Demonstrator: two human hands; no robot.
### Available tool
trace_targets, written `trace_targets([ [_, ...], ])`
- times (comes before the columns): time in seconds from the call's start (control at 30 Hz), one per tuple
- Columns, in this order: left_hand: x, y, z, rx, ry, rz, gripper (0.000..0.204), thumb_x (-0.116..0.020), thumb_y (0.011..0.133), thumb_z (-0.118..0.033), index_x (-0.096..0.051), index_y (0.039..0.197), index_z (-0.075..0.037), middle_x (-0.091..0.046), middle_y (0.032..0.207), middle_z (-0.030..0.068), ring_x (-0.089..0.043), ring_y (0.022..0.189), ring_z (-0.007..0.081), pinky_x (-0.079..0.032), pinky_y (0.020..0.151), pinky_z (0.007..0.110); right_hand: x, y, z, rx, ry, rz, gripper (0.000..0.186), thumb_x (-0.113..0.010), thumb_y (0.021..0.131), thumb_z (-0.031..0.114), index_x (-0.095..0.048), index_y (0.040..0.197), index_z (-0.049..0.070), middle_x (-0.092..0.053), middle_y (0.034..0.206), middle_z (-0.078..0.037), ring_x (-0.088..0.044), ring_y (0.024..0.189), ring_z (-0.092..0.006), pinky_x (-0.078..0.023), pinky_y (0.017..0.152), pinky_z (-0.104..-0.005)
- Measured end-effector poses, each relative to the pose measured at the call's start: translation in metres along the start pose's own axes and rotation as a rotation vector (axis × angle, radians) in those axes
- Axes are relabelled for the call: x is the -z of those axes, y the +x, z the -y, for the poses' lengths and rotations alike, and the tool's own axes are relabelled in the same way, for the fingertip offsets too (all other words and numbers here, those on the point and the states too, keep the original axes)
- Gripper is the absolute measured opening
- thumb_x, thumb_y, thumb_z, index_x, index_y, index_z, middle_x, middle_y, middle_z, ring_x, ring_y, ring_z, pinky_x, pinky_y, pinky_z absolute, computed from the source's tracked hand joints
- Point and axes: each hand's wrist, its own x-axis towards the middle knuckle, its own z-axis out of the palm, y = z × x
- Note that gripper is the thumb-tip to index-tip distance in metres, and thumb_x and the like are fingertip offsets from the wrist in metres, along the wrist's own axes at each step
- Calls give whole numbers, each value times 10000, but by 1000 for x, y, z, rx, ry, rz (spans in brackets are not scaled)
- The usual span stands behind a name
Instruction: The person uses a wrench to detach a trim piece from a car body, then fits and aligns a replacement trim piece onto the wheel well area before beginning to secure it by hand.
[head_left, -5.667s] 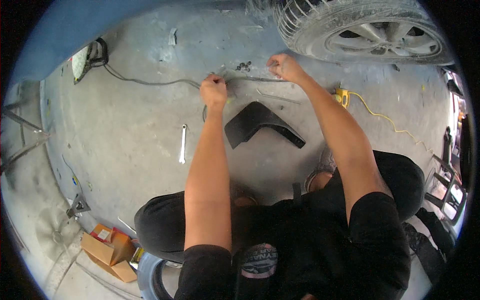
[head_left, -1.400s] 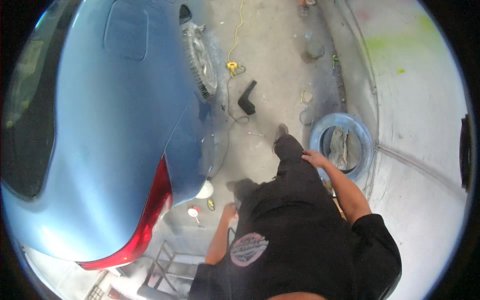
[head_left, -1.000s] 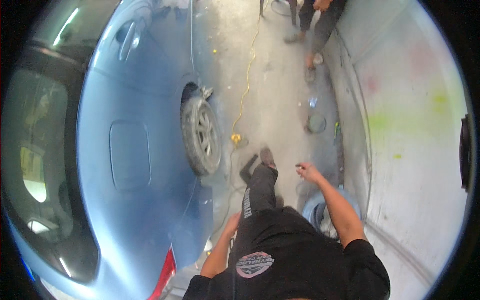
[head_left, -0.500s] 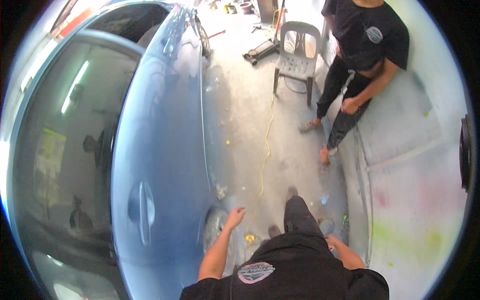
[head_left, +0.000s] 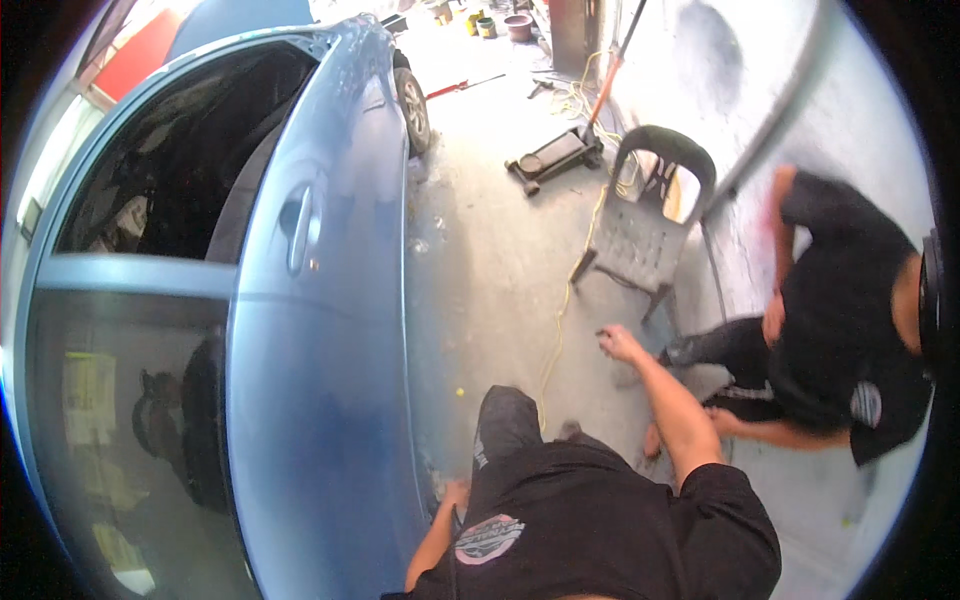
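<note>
Hands first: our right hand (head_left: 620, 343) swings out in front of us over the concrete floor (head_left: 490, 270), fingers loosely curled with nothing in them as far as we can see, though it's a bit blurred. Our left hand (head_left: 455, 493) hangs low by our hip, right beside the blue car (head_left: 320, 330), and honestly we can't tell whether it's open or closed, since only part of it shows.

Compared to half a second ago, the view has moved forward along the car. The grey plastic chair (head_left: 645, 215) that sat far off up top is now near, just ahead and to the right of our right hand. The other person in black (head_left: 835, 320), who stood further up by the wall, is now close on our right, bent low.

Nearest thing to our right hand is the yellow cord (head_left: 560, 320). It lies on the floor just left of that hand, and its long axis runs away from us, from beside our leg up past the chair toward the floor jack (head_left: 553, 158).
</note>
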Motion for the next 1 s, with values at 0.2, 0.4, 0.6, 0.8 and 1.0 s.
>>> trace_targets([
  [0.2,98,173,-105,13,98,31,276,-583,868,-208,-685,965,30,-678,764,154,-667,722,255,-522,642,394,47,270,47,162,162,-91,358,-570,862,163,-622,1186,21,-674,819,-121,-657,698,-195,-535,638,-365],
  [0.4,308,418,-399,-38,13,-145,312,-586,822,-219,-672,924,62,-657,689,172,-656,670,274,-512,646,409,38,333,26,-310,-293,631,311,-558,716,122,-702,979,41,-685,821,-182,-673,706,-300,-527,662,-435],
  [0.6,489,596,-754,-558,-150,-210,327,-599,863,-219,-677,1067,25,-683,788,128,-628,705,191,-501,648,348,50,426,-32,-6,-318,924,319,-563,825,119,-687,1093,-1,-706,998,-177,-703,842,-280,-563,750,-417],
  [0.8,553,749,-901,-402,-271,-167,341,-616,865,-252,-676,1040,35,-699,850,139,-640,747,207,-502,684,352,168,768,31,-328,-147,496,279,-628,768,179,-714,929,-32,-722,851,-159,-693,724,-289,-546,648,-416],
  [1.0,586,858,-905,-187,190,-15,364,-654,825,-286,-698,984,38,-701,915,223,-682,902,302,-512,808,392,385,1119,241,-1,91,-4,322,-631,841,184,-655,1113,13,-683,832,-166,-679,663,-236,-544,589,-369],
])
